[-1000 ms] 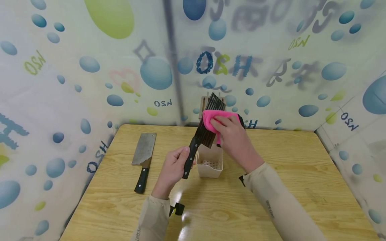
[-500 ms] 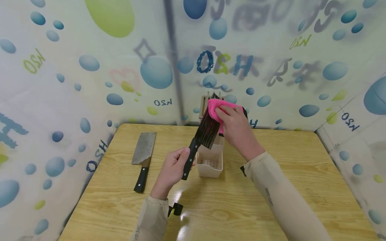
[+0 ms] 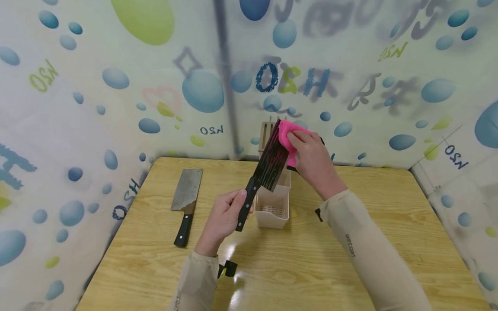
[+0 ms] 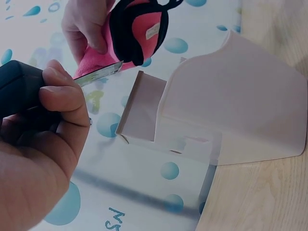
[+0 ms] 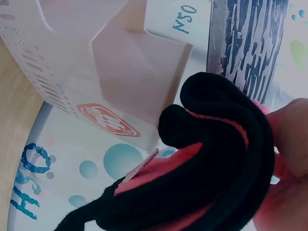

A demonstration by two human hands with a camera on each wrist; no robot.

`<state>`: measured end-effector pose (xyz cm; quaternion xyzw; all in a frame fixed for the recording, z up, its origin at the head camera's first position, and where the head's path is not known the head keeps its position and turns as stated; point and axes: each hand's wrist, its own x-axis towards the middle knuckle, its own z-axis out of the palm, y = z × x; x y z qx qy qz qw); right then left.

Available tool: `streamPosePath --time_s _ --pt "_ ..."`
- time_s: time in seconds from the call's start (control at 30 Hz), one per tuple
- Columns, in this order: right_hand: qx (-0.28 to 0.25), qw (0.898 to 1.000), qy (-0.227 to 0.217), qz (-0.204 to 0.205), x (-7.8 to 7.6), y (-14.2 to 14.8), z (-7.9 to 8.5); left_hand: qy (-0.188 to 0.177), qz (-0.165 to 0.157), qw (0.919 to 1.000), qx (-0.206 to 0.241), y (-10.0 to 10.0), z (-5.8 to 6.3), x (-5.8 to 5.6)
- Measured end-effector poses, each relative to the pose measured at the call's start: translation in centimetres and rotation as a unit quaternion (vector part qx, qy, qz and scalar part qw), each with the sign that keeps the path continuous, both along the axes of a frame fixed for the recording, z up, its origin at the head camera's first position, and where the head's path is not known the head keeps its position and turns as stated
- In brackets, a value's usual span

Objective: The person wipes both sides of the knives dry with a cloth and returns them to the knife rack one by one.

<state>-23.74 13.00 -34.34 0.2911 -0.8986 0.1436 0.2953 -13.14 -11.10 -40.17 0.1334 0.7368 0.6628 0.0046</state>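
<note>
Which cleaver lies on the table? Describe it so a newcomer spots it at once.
On the wooden table, look to the left of the pale plastic holder. There lies a black-handled, grey-bladed cleaver. The other cleaver is gripped in the left hand, up off the table; this one lies flat, with neither of the hands on it.

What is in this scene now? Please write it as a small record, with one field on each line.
left hand: grips the black handle of a cleaver
held cleaver: blade tilted upward, covered with dark streaks
right hand: holds a pink cloth with black edging at the blade's upper part
second cleaver: lies on the table, to the left; grey blade, black handle toward the person
holder: pale, open-topped, standing on the table beyond the left hand
wall: white, with blue and green bubble shapes
</note>
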Motion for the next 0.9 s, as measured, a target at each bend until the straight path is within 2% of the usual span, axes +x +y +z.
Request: streamPosePath --time_s 0.23,0.47,0.9 --pt "-0.007 1.000 -0.022 -0.004 0.5 0.1 -0.2 -0.017 0.010 0.9998 0.007 0.1 0.1 0.0" --pt "-0.004 0.999 -0.046 0.004 1.4 -0.4 -0.4 -0.012 0.030 0.9992 0.023 0.1 0.2 0.0" --pt "0.002 0.999 -0.029 0.024 3.5 -1.1 -0.9 -0.019 0.049 0.9975 0.048 0.1 0.3 -0.1"
